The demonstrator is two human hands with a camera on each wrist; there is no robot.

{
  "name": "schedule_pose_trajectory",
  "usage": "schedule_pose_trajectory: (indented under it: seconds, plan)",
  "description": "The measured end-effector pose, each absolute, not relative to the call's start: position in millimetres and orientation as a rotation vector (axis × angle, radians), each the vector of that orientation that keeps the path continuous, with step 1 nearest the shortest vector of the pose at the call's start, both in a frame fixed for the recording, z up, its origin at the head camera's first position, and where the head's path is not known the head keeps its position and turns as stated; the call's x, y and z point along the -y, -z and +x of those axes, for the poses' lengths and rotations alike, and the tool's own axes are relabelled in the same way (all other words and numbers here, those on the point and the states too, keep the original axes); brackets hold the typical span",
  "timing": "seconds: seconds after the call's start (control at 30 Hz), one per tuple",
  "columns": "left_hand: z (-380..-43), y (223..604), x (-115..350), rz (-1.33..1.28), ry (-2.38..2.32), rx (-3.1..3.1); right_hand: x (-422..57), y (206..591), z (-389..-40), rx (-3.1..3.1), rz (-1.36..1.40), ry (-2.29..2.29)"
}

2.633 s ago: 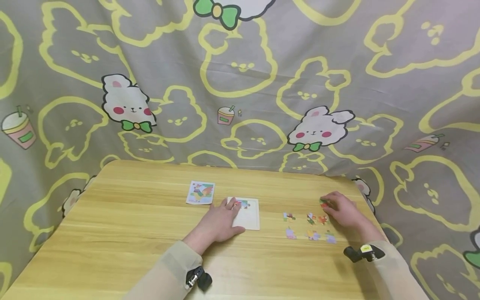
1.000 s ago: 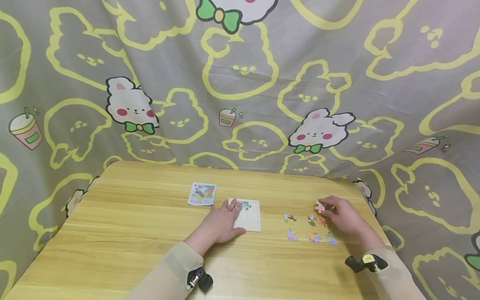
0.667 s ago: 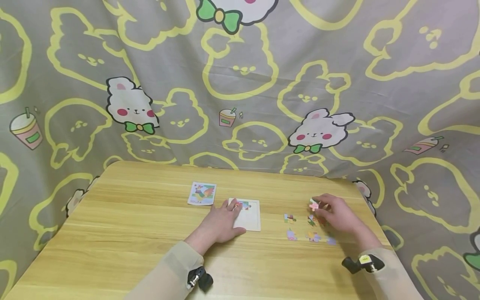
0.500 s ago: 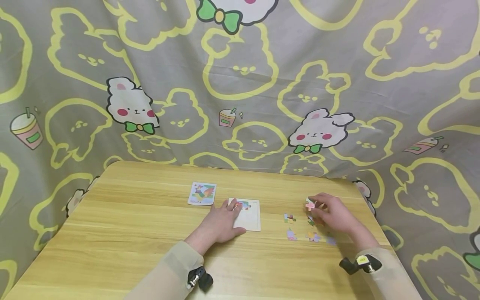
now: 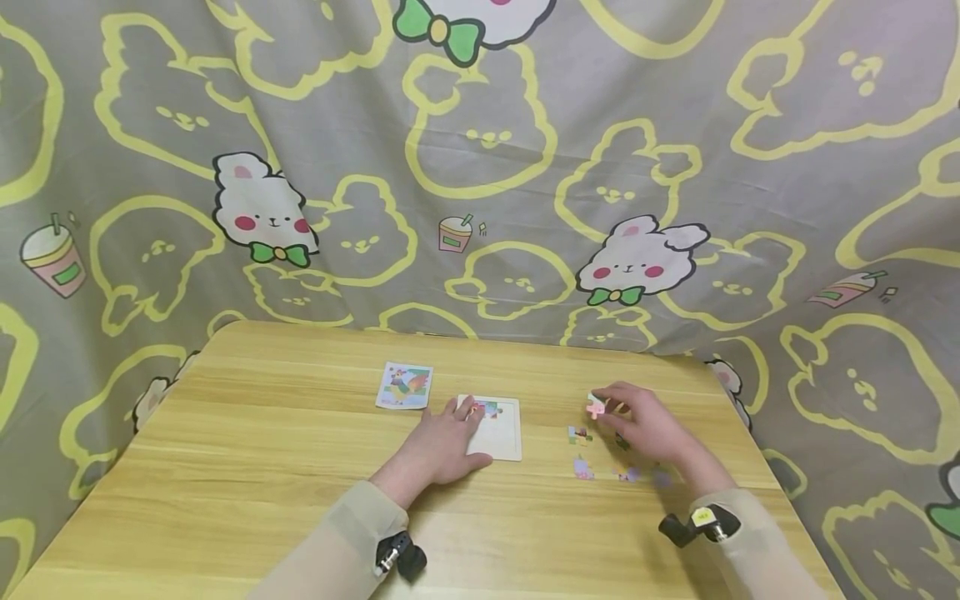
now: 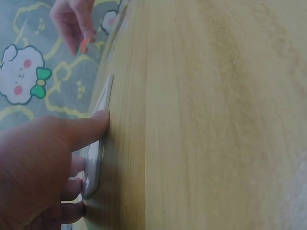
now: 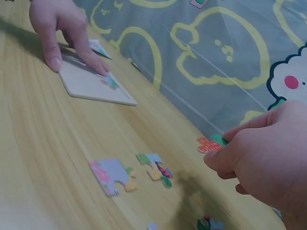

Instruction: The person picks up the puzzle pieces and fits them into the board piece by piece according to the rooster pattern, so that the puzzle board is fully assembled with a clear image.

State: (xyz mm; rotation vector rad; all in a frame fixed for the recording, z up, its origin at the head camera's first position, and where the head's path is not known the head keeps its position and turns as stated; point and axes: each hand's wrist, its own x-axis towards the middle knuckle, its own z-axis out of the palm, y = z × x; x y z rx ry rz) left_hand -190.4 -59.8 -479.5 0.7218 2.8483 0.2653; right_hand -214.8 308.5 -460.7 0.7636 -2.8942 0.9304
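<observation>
My left hand (image 5: 438,446) rests on a white square puzzle tray (image 5: 506,442), its fingers spread over the left side and the thumb at the near edge. A few joined pieces (image 5: 491,409) lie along the tray's top, partly hidden by the fingers. Between thumb and fingertips, my right hand (image 5: 647,423) pinches a red-and-green puzzle piece (image 7: 209,144), raised above the table to the right of the tray. Below that hand lie several loose puzzle pieces, among them a lilac one with pink flowers (image 7: 109,175) and a multicoloured one (image 7: 154,167). The right hand partly hides others.
A picture card (image 5: 405,385) showing a rooster lies left of the tray, farther back. The wooden table (image 5: 247,450) ends at a grey patterned curtain (image 5: 510,167). Both wrists carry black camera mounts (image 5: 401,557).
My right hand has lifted the red-and-green puzzle piece from the far right of the loose pieces and carried it left towards the tray. The left hand stays on the tray.
</observation>
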Motion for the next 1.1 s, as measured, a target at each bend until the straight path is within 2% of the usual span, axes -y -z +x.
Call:
schedule_pose_trajectory:
  seconds: [1.1]
  plan:
    - [-192,482,60,0.729,-0.250,-2.846,-242,468,-227,2.912,0.848,-1.134]
